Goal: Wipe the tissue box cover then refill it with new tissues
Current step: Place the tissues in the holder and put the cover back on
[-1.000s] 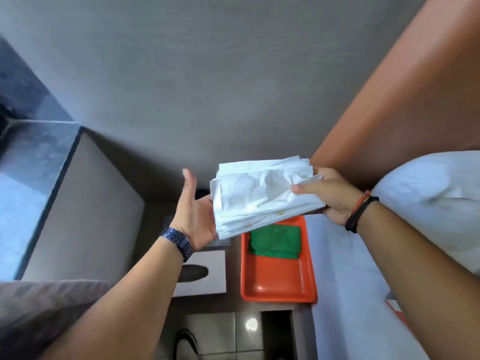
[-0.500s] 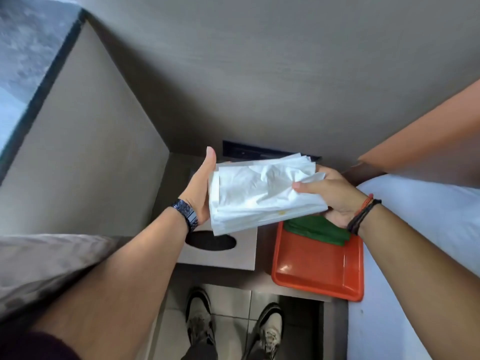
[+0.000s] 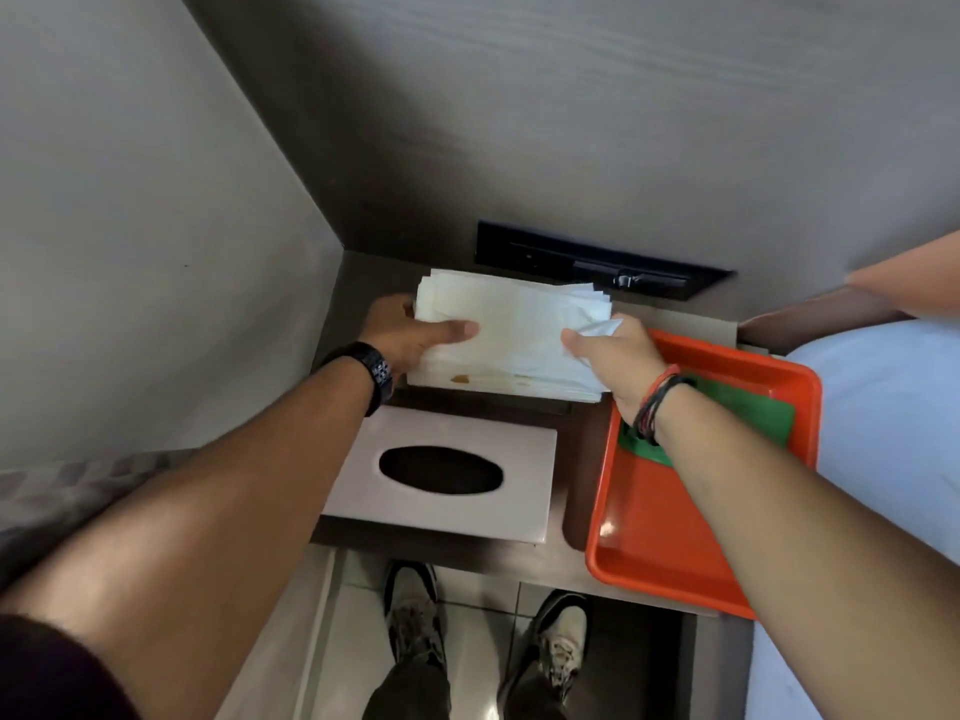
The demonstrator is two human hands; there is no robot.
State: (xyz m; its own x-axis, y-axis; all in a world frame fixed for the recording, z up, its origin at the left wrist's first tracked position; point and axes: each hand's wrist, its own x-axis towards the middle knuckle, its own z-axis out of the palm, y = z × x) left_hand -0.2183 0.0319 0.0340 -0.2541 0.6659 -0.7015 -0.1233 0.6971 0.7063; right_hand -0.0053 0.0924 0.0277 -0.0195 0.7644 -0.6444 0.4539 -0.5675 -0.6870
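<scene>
A thick stack of white tissues (image 3: pixel 514 330) is held low over the small brown bedside table, just beyond the tissue box cover. My left hand (image 3: pixel 410 335) grips the stack's left end, thumb on top. My right hand (image 3: pixel 608 350) grips its right end, pinching a crumpled corner. The tissue box cover (image 3: pixel 447 475), pale pink-grey with a dark oval slot, lies flat on the table's near edge, apart from both hands. A folded green cloth (image 3: pixel 748 413) lies in the orange tray (image 3: pixel 660 553), partly hidden by my right forearm.
The orange tray overhangs the table's right front corner, beside a white bed (image 3: pixel 893 433). A black panel (image 3: pixel 597 267) sits in the back wall just behind the tissues. A grey wall (image 3: pixel 130 241) closes off the left. My shoes (image 3: pixel 415 610) stand on the tiled floor below.
Both hands have lowered the tissue stack from chest height down toward the table behind the cover. My left hand went from an open palm against the stack to gripping its end. The view tilted downward.
</scene>
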